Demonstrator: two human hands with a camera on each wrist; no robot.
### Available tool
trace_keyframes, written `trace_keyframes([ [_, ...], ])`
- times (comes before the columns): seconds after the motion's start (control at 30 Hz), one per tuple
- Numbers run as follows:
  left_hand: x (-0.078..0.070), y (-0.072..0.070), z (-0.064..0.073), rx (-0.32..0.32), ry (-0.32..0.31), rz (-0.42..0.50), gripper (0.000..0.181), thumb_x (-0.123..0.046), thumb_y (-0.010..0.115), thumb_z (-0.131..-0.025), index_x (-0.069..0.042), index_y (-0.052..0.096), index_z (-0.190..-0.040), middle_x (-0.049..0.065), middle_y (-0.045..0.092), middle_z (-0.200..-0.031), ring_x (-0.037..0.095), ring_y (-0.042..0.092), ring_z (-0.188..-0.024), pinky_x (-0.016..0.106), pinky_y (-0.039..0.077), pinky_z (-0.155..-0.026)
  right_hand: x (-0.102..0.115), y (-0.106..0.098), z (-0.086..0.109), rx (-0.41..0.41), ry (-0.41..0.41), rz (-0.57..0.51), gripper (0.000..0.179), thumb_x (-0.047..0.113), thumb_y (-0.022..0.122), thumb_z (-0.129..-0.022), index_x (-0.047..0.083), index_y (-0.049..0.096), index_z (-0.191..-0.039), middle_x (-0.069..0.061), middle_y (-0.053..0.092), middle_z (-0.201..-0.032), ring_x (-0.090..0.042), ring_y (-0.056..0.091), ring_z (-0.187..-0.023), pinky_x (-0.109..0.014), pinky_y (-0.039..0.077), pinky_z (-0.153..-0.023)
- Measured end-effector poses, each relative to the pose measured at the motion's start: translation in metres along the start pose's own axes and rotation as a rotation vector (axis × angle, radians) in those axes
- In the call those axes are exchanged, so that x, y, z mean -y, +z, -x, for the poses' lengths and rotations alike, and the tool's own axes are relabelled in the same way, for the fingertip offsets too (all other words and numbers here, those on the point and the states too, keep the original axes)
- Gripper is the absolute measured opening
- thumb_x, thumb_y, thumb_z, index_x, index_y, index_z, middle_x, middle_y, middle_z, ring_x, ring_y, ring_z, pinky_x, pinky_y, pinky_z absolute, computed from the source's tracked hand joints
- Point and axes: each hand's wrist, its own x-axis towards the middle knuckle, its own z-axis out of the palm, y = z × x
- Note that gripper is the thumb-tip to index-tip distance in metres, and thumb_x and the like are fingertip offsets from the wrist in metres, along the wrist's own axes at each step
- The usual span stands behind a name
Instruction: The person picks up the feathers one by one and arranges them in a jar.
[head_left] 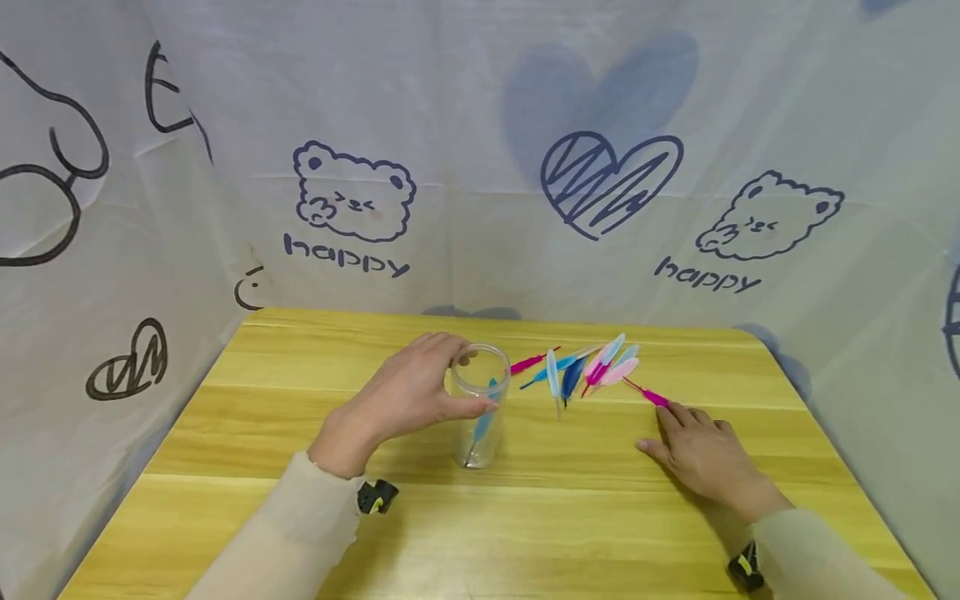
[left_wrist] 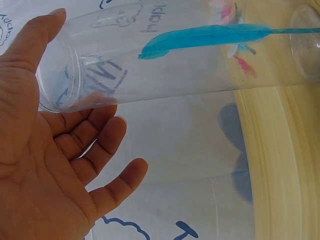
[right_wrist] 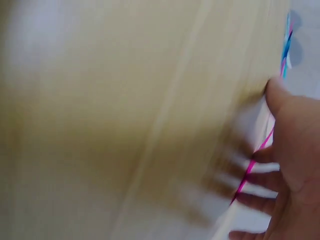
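Observation:
A tall clear plastic jar (head_left: 480, 425) stands upright on the table, its mouth facing up. My left hand (head_left: 408, 387) grips it near the rim, thumb on the near side and fingers round the far side. Inside leans a blue feather (left_wrist: 210, 39), quill end at the bottom. My right hand (head_left: 705, 450) is low over the table at the right, its fingertips at a magenta feather (head_left: 655, 397) and its thumb held apart. In the right wrist view the extended fingers (right_wrist: 262, 181) overlap this feather's thin magenta line.
Between the hands lies a loose bunch of feathers: a dark blue feather (head_left: 573, 377), a pale blue feather (head_left: 553, 373), a pink feather (head_left: 621, 372) and several others. Another magenta feather (head_left: 527, 364) lies just behind the jar. A printed cloth (head_left: 480, 233) hangs behind the wooden table (head_left: 525, 533).

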Motion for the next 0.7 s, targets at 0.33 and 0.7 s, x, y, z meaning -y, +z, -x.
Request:
trace_keyframes([
  [0.33,-0.005,0.001,-0.004,0.006,0.010,-0.010,0.075,-0.062,0.082,-0.084,-0.012,0.063,-0.136,0.002,0.066,-0.127,0.024,0.061,-0.122,0.046,0.053,-0.105,0.044,-0.009,0.011,-0.018,0.121,-0.122,0.073,0.056,0.061,-0.102,-0.007,0.053,-0.140,-0.038,0.058,-0.133,-0.059,0.058,-0.113,-0.074,0.047,-0.088],
  [0.7,-0.006,0.003,-0.004,0.010,0.006,-0.002,0.076,-0.064,0.081,-0.084,-0.011,0.062,-0.137,0.003,0.066,-0.128,0.025,0.060,-0.125,0.049,0.052,-0.106,0.087,-0.002,0.003,-0.044,0.055,-0.261,0.069,0.040,0.062,-0.106,-0.005,0.044,-0.154,-0.032,0.036,-0.163,-0.056,0.040,-0.146,-0.078,0.033,-0.111],
])
